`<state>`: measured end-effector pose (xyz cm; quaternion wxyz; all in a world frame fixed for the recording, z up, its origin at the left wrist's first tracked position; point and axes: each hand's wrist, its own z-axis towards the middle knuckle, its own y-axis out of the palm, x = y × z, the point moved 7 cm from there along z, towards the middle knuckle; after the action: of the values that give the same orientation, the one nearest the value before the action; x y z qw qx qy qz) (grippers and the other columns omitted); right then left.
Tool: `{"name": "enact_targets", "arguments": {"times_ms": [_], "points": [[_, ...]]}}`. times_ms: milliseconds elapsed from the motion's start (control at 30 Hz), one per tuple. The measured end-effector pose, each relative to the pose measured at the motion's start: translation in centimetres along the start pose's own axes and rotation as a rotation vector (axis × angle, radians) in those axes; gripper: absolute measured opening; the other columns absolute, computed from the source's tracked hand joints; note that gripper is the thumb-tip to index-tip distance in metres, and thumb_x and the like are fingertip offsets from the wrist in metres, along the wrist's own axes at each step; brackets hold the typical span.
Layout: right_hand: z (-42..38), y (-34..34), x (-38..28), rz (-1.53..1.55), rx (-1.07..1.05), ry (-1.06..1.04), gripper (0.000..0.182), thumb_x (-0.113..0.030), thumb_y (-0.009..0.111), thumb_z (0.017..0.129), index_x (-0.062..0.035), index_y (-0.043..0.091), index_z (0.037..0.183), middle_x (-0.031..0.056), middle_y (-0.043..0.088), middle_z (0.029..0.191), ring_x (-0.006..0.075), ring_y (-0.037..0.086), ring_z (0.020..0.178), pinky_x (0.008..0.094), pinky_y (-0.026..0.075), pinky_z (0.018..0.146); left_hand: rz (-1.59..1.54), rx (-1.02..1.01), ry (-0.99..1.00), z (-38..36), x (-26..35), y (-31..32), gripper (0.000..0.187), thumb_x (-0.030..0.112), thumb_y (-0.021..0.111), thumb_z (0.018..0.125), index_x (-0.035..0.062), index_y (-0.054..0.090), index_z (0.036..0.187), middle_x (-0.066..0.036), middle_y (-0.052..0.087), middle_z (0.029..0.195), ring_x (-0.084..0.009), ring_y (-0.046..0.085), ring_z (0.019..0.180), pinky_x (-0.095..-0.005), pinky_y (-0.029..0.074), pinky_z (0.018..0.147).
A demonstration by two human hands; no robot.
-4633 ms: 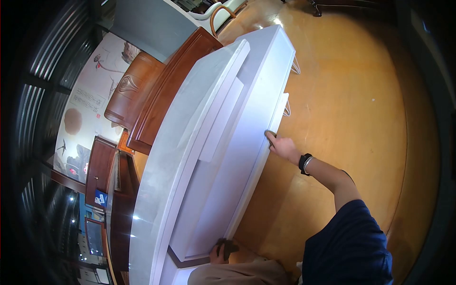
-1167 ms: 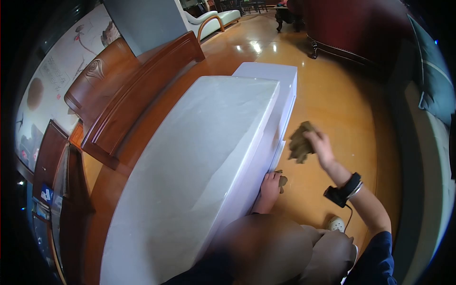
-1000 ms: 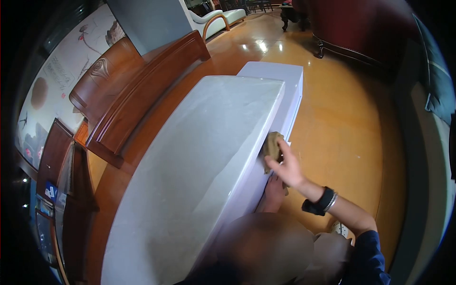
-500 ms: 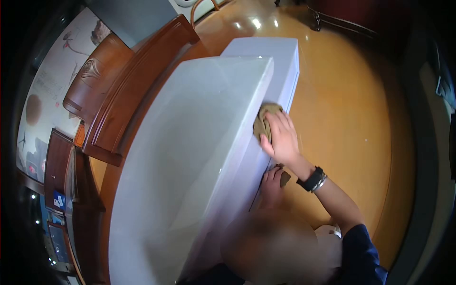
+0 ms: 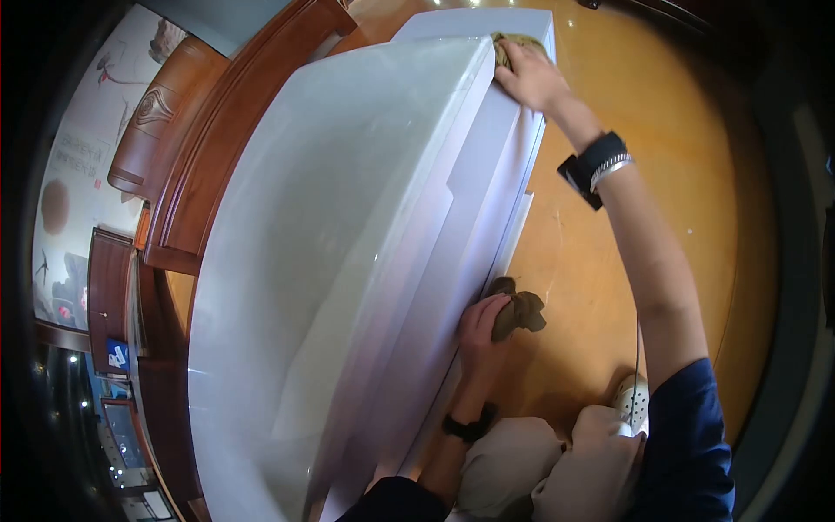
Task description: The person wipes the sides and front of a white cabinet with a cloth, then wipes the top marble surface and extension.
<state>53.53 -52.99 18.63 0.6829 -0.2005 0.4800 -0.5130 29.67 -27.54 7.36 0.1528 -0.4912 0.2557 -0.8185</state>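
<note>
- The right hand (image 5: pixel 535 80) bends over an olive cloth (image 5: pixel 520 43), a soft, crumpled wad caught between its fingers and the cabinet, close to the far end of the top.
- The left hand (image 5: pixel 484 329) curls round a dark brown cloth (image 5: pixel 522 315), gathered into loose folds, by the lower front edge.
- Between them runs the long, low cabinet (image 5: pixel 474 196), pale lilac-white, its front smooth and flat with crisp edges and a stepped profile beneath the top.
- The top (image 5: pixel 330 191) is a glossy, stone-like slab, faintly clouded, with a gently curved far-left outline in this bowed view.
- Alongside stands a reddish-brown wooden bed frame (image 5: pixel 217 157) with moulded panels; behind it, a brown padded headrest (image 5: pixel 156 122) bears a swirl-shaped ornament.
- A white panel (image 5: pixel 74 165) carries painted flowers and script, too small to read.
- The floor (image 5: pixel 591 339) is tan and shiny, with soft reflections.
- A black wristband (image 5: pixel 602 155) and a silvery bracelet (image 5: pixel 612 168) circle the right wrist; a pale shoe (image 5: pixel 632 402) with round holes shows below, partly covered by light trousers (image 5: pixel 513 461).
- The right fingertips are hard to make out against the cloth, and the left fingertips are partly hidden by the folds. The cabinet's near end is cut off, and the borders fall into darkness.
</note>
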Motion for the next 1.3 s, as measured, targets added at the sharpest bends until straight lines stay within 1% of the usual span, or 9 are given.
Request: {"name": "enact_targets", "arguments": {"times_ms": [267,333,367,400,533,600,833,1000,1300], "points": [[2.5,0.0,2.2,0.091,0.050,-0.006,0.055,-0.030,0.052,0.080,-0.0035,0.041,0.127,0.0215,0.039,0.133,0.0350,0.031,0.126,0.0375,0.027,0.105,0.195,0.014,0.298,-0.6,8.5,-7.5,0.026,0.010,0.067,0.070,0.0082,0.065,0.096,-0.008,0.063,0.099,-0.0266,0.059,0.087,-0.0369,0.048,0.078],[1.4,-0.4,2.0,0.165,0.204,-0.138,0.048,-0.026,0.051,0.080,-0.0023,0.044,0.122,0.0239,0.045,0.124,0.0381,0.043,0.114,0.0415,0.034,0.099,0.338,0.125,0.401,-1.5,10.0,-9.9,0.021,0.012,0.066,0.073,0.0078,0.065,0.093,-0.007,0.063,0.099,-0.0269,0.059,0.086,-0.0358,0.048,0.076],[-0.6,-0.2,2.2,0.266,0.478,-0.122,0.044,-0.022,0.052,0.079,-0.0013,0.047,0.118,0.0237,0.051,0.115,0.0382,0.047,0.109,0.0437,0.038,0.093,0.405,0.196,0.403,-1.9,10.6,-11.2,0.018,0.012,0.065,0.075,0.0064,0.064,0.092,-0.008,0.063,0.099,-0.0260,0.059,0.086,-0.0347,0.048,0.076],[-0.9,1.1,3.0,0.441,0.421,-0.060,0.051,-0.029,0.044,0.084,-0.0048,0.039,0.129,0.0233,0.045,0.127,0.0351,0.042,0.119,0.0368,0.033,0.100,0.469,0.270,0.405,-2.1,11.2,-12.2,0.016,0.012,0.064,0.076,0.0051,0.063,0.091,-0.009,0.063,0.099,-0.0252,0.059,0.086,-0.0337,0.048,0.077],[-10.4,1.9,-2.8,0.869,0.746,0.202,0.047,-0.016,0.048,0.081,0.0023,0.039,0.123,0.0261,0.049,0.113,0.0399,0.045,0.106,0.0443,0.034,0.094,0.519,0.555,0.380,-2.8,13.2,-15.2,0.016,0.007,0.065,0.075,0.0021,0.061,0.090,-0.012,0.062,0.098,-0.0254,0.059,0.087,-0.0345,0.048,0.078],[-13.9,1.7,-6.0,0.853,0.700,0.145,0.046,-0.009,0.050,0.079,0.0045,0.039,0.122,0.0263,0.047,0.114,0.0398,0.044,0.107,0.0435,0.034,0.094,0.719,0.685,0.227,-3.0,13.0,-16.2,0.020,0.001,0.066,0.073,0.0001,0.060,0.092,-0.014,0.062,0.097,-0.0266,0.059,0.089,-0.0365,0.048,0.079],[-24.2,2.4,-11.1,1.153,0.423,0.066,0.050,0.000,0.053,0.074,0.0060,0.036,0.120,0.0250,0.045,0.111,0.0402,0.042,0.104,0.0435,0.033,0.093,0.841,0.559,0.191,-2.2,12.2,-14.4,0.039,-0.012,0.055,0.062,-0.0011,0.060,0.099,-0.014,0.062,0.099,-0.0297,0.058,0.092,-0.0366,0.044,0.086],[-24.8,2.2,-11.3,0.833,0.065,-0.099,0.044,0.002,0.054,0.069,0.0064,0.041,0.111,0.0222,0.047,0.100,0.0394,0.043,0.099,0.0427,0.038,0.086,0.665,0.599,0.069,-1.7,10.3,-13.5,0.038,-0.013,0.052,0.065,-0.0022,0.060,0.101,-0.015,0.061,0.100,-0.0297,0.058,0.094,-0.0369,0.045,0.087],[-22.5,1.9,-8.6,0.786,0.246,-0.135,0.048,0.002,0.057,0.066,0.0013,0.045,0.113,0.0185,0.049,0.105,0.0358,0.045,0.101,0.0421,0.040,0.085,0.527,0.654,0.107,-2.5,9.2,-13.9,0.028,-0.010,0.049,0.074,-0.0053,0.057,0.100,-0.016,0.061,0.099,-0.0263,0.060,0.092,-0.0343,0.046,0.086]]}}
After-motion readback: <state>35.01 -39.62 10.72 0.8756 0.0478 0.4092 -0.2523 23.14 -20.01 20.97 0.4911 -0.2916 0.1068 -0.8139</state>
